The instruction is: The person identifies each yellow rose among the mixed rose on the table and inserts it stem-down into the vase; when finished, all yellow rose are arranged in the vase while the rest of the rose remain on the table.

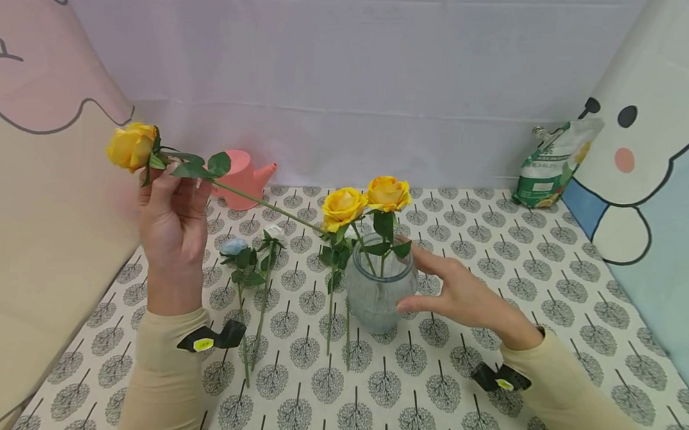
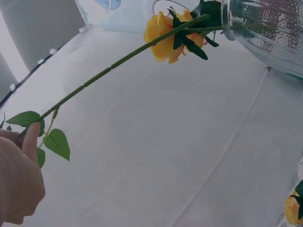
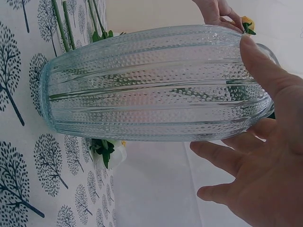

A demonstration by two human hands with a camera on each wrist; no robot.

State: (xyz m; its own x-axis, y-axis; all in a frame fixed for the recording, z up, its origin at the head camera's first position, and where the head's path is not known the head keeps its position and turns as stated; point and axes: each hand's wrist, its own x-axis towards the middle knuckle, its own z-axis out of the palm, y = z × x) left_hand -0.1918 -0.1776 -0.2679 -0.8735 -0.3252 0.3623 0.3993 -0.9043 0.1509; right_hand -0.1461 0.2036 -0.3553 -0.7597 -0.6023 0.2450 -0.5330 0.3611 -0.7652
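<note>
My left hand (image 1: 175,175) is raised at the left and pinches the stem of a yellow rose (image 1: 130,146) just under its bloom. The long stem (image 2: 113,66) slants right, and its end nears the mouth of the glass vase (image 1: 375,300). Two more yellow roses (image 1: 387,192) stand in the vase. My right hand (image 1: 419,277) touches the vase's right side with its thumb (image 3: 258,66) and index finger; the other fingers (image 3: 222,156) are straight and off the glass. My left hand (image 2: 19,179) also shows in its wrist view.
A white rose (image 1: 274,232) and a pale blue rose (image 1: 233,245) lie left of the vase on the tree-print tablecloth (image 1: 492,260), with more stems beside it. A pink watering can (image 1: 242,178) stands at the back left, a green bag (image 1: 548,169) at the back right. Fabric walls close three sides.
</note>
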